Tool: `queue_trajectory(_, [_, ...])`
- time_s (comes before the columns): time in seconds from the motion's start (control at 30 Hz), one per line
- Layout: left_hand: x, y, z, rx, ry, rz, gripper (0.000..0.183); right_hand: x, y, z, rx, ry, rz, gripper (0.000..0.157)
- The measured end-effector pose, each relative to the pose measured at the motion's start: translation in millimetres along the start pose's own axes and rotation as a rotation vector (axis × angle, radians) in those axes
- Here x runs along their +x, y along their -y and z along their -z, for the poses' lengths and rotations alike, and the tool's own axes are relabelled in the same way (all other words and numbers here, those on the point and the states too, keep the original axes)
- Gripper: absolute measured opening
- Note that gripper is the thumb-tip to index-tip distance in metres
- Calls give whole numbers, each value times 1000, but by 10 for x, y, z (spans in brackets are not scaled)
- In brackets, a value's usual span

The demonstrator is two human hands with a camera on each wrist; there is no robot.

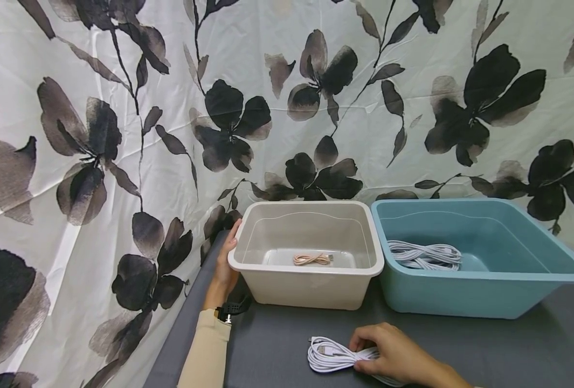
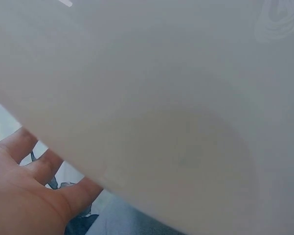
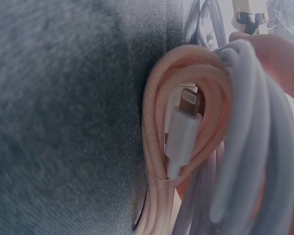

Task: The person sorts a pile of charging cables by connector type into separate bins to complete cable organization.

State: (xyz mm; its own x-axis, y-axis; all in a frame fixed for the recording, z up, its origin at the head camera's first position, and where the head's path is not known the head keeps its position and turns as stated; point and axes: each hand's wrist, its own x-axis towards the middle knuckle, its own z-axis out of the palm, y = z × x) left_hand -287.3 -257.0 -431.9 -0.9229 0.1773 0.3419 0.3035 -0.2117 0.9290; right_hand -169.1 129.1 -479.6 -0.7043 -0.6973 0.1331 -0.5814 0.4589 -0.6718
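My right hand (image 1: pixel 395 353) pinches a coiled white charging cable (image 1: pixel 327 355) low over the grey surface, in front of the bins. In the right wrist view a peach braided cable (image 3: pixel 156 107) with a white plug (image 3: pixel 183 137) lies right beside the white coils (image 3: pixel 254 122); the hand hides this peach cable in the head view. My left hand (image 1: pixel 226 267) rests on the left outer side of the beige bin (image 1: pixel 306 288), fingertips up at its rim. Its fingers (image 2: pixel 44 164) look spread and fairly straight in the left wrist view.
Inside the beige bin lies a small peach cable (image 1: pixel 312 260). A blue bin (image 1: pixel 461 296) stands against its right side, with white coiled cables (image 1: pixel 424 255) at its left end. Behind both hangs a floral curtain (image 1: pixel 170 108). The grey surface (image 1: pixel 267 339) extends in front.
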Motion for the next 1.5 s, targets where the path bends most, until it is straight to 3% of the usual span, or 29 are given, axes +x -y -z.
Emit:
queue_trajectory(0.23, [22, 2, -13, 14, 11, 6, 57, -6, 1, 21, 19, -53, 65, 16])
queue_trajectory(0.6, [19, 4, -29, 10, 9, -3, 57, 21, 104, 225, 52, -91, 52, 16])
queue_trajectory(1.07, [17, 19, -37, -15, -8, 9, 55, -69, 380, 853, 15, -107, 85, 16])
queue_trajectory(1.3, [48, 103, 17, -23, -22, 13, 55, -163, 506, 1188, -4, -135, 166, 19])
queue_trajectory(1.5, [41, 76, 7, -34, -22, 2, 55, -202, 543, 1412, -74, -159, 211, 23])
